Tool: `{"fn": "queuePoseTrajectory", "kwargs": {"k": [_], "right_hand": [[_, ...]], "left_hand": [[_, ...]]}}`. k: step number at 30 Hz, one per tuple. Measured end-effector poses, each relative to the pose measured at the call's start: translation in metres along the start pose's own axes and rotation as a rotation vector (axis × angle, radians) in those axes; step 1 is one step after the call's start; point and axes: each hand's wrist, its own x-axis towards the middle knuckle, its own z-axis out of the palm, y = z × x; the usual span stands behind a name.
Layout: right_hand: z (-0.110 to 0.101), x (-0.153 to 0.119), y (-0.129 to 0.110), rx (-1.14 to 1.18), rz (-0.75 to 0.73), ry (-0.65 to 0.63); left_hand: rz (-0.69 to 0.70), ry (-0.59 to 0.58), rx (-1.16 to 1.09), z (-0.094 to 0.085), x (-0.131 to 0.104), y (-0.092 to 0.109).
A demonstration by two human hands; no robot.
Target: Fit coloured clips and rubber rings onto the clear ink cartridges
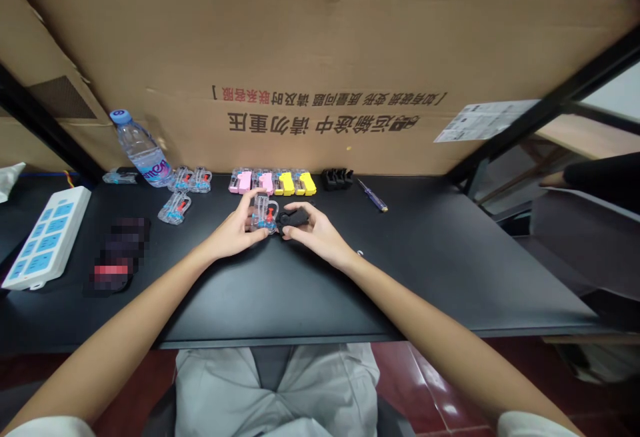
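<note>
My left hand (238, 229) is closed on a clear plastic piece (263, 214) with red and blue parts inside. Pinched in my right hand (320, 229) is a black piece (293, 220), close against the clear piece's right side; whether the two are joined I cannot tell. Behind my hands stand pink-sided clear pieces (243, 182) and yellow-sided ones (285, 183) in a row. Black parts (337, 178) lie to the right of that row. More clear pieces (175, 208) are at the left, near the bottle.
A water bottle (144, 150) leans against the cardboard wall (320, 44). On the black table (425, 257) are a white power strip (48, 236), a blurred dark object (120, 254) at the left and a screwdriver (373, 196) at the right.
</note>
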Motion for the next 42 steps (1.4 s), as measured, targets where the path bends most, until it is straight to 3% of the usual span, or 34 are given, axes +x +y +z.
{"fn": "queuePoseTrajectory", "kwargs": {"k": [7,18,24,42], "right_hand": [[0.004,0.0011,0.0006,0.094,-0.016,0.038],[0.0029,0.0011,-0.0001,0.102,0.008,0.026],[0.0009,0.0007,0.0015,0.068,0.006,-0.026],[0.0061,0.0,0.0011,-0.064,-0.035,-0.015]], "left_hand": [[-0.066,-0.008,-0.084,-0.0014,0.0036,-0.0059],[-0.022,-0.003,-0.054,0.0019,0.0039,-0.0062],[0.006,-0.014,-0.014,0.0019,0.0036,-0.0061],[0.008,0.041,0.04,0.0063,0.0024,-0.0071]]}}
